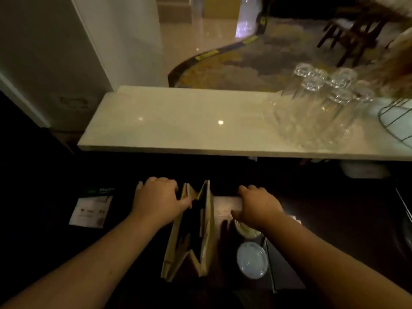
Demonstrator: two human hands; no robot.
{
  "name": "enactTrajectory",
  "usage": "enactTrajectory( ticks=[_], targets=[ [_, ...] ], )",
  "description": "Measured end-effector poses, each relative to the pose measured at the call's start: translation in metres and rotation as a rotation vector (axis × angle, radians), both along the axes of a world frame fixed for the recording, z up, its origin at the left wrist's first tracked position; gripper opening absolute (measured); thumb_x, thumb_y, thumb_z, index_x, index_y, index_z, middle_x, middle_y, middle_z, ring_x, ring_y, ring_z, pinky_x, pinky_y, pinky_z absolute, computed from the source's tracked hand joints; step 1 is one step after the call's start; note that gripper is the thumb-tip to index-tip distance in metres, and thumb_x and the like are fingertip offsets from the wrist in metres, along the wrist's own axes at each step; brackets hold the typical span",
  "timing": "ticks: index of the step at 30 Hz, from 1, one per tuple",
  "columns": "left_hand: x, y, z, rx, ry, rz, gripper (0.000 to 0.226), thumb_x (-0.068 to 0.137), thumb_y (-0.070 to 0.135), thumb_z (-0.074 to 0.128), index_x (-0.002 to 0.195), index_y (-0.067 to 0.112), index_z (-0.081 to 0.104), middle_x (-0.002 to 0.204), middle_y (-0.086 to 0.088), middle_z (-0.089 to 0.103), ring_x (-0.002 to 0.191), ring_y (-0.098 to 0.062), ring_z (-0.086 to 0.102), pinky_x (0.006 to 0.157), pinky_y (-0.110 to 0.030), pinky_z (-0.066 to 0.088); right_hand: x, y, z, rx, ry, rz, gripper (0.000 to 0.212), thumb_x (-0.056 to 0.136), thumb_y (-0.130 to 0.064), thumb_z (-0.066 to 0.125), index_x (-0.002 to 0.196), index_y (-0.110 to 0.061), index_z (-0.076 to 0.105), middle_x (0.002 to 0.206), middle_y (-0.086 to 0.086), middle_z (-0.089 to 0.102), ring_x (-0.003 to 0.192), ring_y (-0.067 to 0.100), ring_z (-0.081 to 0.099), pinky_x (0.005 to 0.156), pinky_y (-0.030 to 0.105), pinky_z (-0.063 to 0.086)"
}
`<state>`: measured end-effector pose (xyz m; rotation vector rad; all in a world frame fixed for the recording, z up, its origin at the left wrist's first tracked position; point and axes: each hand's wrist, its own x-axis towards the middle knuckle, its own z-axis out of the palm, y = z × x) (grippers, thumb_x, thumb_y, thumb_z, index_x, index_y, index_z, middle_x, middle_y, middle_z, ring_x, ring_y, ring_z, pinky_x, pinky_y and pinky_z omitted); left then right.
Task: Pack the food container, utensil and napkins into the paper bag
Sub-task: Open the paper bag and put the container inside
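Note:
A brown paper bag (206, 224) stands upright on the dark lower counter, its mouth partly open with the side folds pinched in. My left hand (159, 201) grips the bag's left top edge. My right hand (258, 207) reaches down just right of the bag, fingers curled over a pale napkin (225, 206) and a small round container (247, 230) below it; I cannot tell if it grips either. A round clear lid (252, 259) lies nearer to me on the counter.
A pale marble shelf (178, 121) runs above the dark counter, with several upturned clear glasses (316, 108) and a wire basket (399, 121) at its right end. A white printed card (91, 210) lies left of the bag. A dark flat board (283, 268) lies at right.

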<state>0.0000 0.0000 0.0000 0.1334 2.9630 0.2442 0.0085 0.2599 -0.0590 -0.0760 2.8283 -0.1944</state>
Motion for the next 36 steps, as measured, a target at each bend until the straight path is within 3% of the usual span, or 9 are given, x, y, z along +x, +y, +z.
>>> enactTrajectory(
  ticks=[3, 7, 12, 16, 20, 24, 29, 32, 36],
  targets=[
    [0.011, -0.010, -0.027, 0.178, -0.169, 0.100, 0.045, 0.080, 0.076, 0.058, 0.072, 0.032, 0.063, 0.077, 0.006, 0.068, 0.071, -0.016, 0.065, 0.063, -0.036, 0.060, 0.007, 0.009, -0.031, 0.046, -0.164, -0.106, 0.078, 0.072, -0.064, 0.058, 0.138, -0.026, 0.039, 0.132, 0.009, 0.052, 0.116, 0.037, 0.051, 0.088, 0.046, 0.048],
    [0.025, -0.017, -0.038, 0.273, -0.251, 0.188, 0.047, 0.081, 0.068, 0.061, 0.068, 0.024, 0.068, 0.065, 0.002, 0.069, 0.056, -0.015, 0.065, 0.047, -0.028, 0.047, 0.013, 0.021, -0.058, 0.023, -0.273, -0.134, 0.098, 0.062, -0.068, 0.070, 0.143, -0.026, 0.033, 0.136, 0.009, 0.048, 0.118, 0.038, 0.052, 0.090, 0.047, 0.050],
    [0.028, -0.011, -0.044, 0.303, -0.240, 0.188, 0.044, 0.092, 0.043, 0.062, 0.058, 0.018, 0.050, 0.054, 0.001, 0.051, 0.046, -0.018, 0.049, 0.047, -0.029, 0.029, 0.018, 0.018, -0.073, 0.016, -0.259, -0.100, 0.088, 0.066, -0.052, 0.075, 0.139, -0.026, 0.033, 0.133, 0.010, 0.049, 0.113, 0.039, 0.055, 0.083, 0.045, 0.052],
    [0.013, 0.006, -0.042, 0.301, -0.199, 0.214, 0.042, 0.094, 0.043, 0.059, 0.060, 0.020, 0.050, 0.056, 0.003, 0.051, 0.047, -0.016, 0.050, 0.045, -0.029, 0.031, 0.014, 0.011, -0.054, 0.060, -0.245, -0.075, 0.089, 0.062, -0.051, 0.076, 0.138, -0.027, 0.035, 0.129, 0.009, 0.049, 0.111, 0.037, 0.055, 0.081, 0.042, 0.051],
    [-0.001, 0.017, -0.037, 0.324, -0.182, 0.232, 0.043, 0.093, 0.042, 0.060, 0.056, 0.022, 0.051, 0.056, 0.004, 0.052, 0.048, -0.016, 0.052, 0.045, -0.028, 0.034, 0.000, 0.006, 0.008, 0.122, -0.192, -0.020, 0.095, 0.060, -0.060, 0.080, 0.137, -0.027, 0.037, 0.126, 0.008, 0.051, 0.109, 0.035, 0.058, 0.079, 0.043, 0.052],
    [-0.008, 0.021, -0.036, 0.341, -0.204, 0.231, 0.039, 0.093, 0.039, 0.060, 0.059, 0.022, 0.055, 0.058, 0.003, 0.053, 0.050, -0.016, 0.051, 0.047, -0.029, 0.037, -0.012, -0.004, 0.093, 0.204, -0.089, 0.061, 0.097, 0.057, -0.065, 0.081, 0.134, -0.030, 0.036, 0.119, 0.005, 0.053, 0.101, 0.032, 0.061, 0.068, 0.039, 0.051],
    [-0.012, 0.018, -0.039, 0.388, -0.248, 0.178, 0.033, 0.093, 0.039, 0.059, 0.065, 0.023, 0.063, 0.065, 0.002, 0.063, 0.056, -0.017, 0.059, 0.048, -0.030, 0.041, -0.019, -0.038, 0.166, 0.116, 0.017, 0.195, 0.096, 0.057, -0.063, 0.082, 0.136, -0.033, 0.037, 0.118, -0.001, 0.055, 0.091, 0.025, 0.059, 0.062, 0.036, 0.048],
    [-0.014, 0.016, -0.040, 0.348, -0.235, 0.143, 0.032, 0.092, 0.045, 0.059, 0.067, 0.024, 0.064, 0.068, 0.003, 0.066, 0.058, -0.014, 0.062, 0.048, -0.030, 0.042, -0.022, -0.069, 0.160, 0.076, -0.025, 0.268, 0.100, 0.057, -0.059, 0.085, 0.139, -0.031, 0.036, 0.121, 0.000, 0.054, 0.099, 0.028, 0.060, 0.070, 0.042, 0.054],
    [-0.017, 0.007, -0.039, 0.334, -0.239, 0.145, 0.029, 0.091, 0.049, 0.057, 0.073, 0.028, 0.064, 0.073, 0.006, 0.067, 0.064, -0.013, 0.062, 0.051, -0.031, 0.043, -0.028, -0.094, 0.123, 0.090, -0.124, 0.331, 0.098, 0.061, -0.054, 0.086, 0.140, -0.025, 0.037, 0.117, 0.006, 0.053, 0.096, 0.031, 0.059, 0.065, 0.039, 0.051]
  ],
)
